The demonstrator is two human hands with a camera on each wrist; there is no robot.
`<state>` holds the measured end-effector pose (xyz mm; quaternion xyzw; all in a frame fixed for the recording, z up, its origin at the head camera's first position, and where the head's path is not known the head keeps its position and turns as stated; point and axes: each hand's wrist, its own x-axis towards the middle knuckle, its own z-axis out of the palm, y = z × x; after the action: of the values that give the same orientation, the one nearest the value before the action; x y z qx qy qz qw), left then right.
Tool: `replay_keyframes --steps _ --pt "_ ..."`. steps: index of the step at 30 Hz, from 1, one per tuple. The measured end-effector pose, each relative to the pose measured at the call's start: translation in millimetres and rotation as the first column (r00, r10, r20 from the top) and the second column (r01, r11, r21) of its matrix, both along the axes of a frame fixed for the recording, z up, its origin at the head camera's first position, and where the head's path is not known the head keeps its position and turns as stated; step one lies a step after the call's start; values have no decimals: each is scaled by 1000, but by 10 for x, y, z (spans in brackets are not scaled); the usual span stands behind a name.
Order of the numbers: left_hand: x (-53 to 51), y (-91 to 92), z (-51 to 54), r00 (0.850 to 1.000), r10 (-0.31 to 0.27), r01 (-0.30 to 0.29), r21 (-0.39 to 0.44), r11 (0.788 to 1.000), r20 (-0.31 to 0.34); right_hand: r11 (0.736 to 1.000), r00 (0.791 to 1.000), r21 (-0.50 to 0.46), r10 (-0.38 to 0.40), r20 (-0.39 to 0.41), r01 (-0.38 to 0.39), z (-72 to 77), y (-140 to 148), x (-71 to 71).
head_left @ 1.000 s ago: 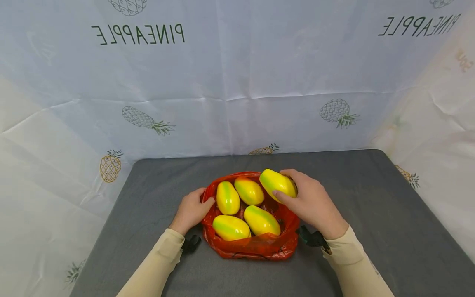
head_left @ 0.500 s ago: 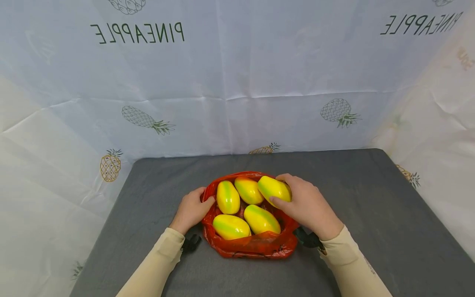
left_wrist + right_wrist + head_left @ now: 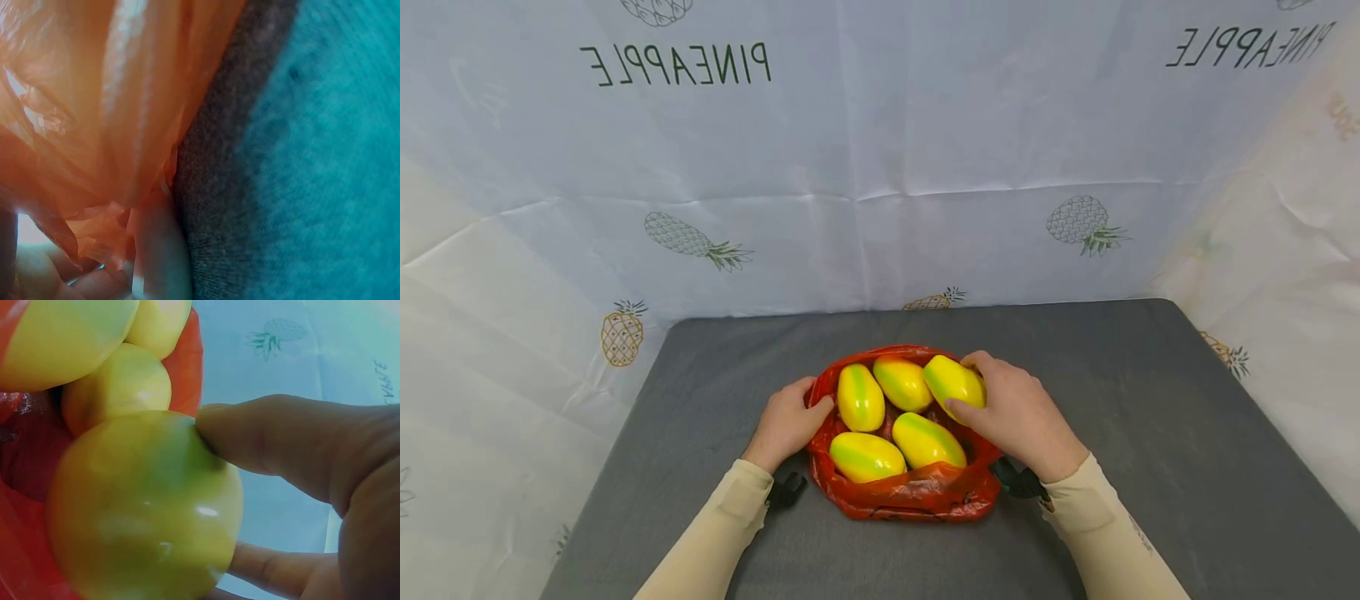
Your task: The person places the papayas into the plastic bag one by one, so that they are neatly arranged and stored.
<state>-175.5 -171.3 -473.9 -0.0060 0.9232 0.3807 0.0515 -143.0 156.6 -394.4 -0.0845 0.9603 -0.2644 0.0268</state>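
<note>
A red plastic bag [image 3: 910, 498] sits on the table with its mouth spread wide. Inside lie several glossy yellow-green mangoes [image 3: 867, 458], some tinged red. My right hand [image 3: 1026, 417] holds one mango [image 3: 953, 380] at the bag's right rear, thumb on the near side and fingers round the far side. In the right wrist view that mango [image 3: 147, 506] fills the middle, under the thumb [image 3: 269, 434]. My left hand [image 3: 786, 423] grips the bag's left rim; up close, the thin plastic [image 3: 125, 112] bunches between its fingers. The bag's bottom is mostly hidden.
A dark grey cloth-covered table [image 3: 752, 358] spreads around the bag. Behind it and at both sides hang pale sheets [image 3: 880, 150] printed with pineapples. Black straps with camera mounts [image 3: 1018, 479] sit at the wrists.
My right hand has lowered the mango and brought it slightly left, down into the bag's right rear. The left hand has stayed on the rim.
</note>
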Motion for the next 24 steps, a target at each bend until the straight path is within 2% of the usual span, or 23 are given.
replay_keyframes --steps 24 --pt "-3 1 13 1000 -6 6 0 1000 8 992 993 124 -33 117 18 -90 -55 -20"
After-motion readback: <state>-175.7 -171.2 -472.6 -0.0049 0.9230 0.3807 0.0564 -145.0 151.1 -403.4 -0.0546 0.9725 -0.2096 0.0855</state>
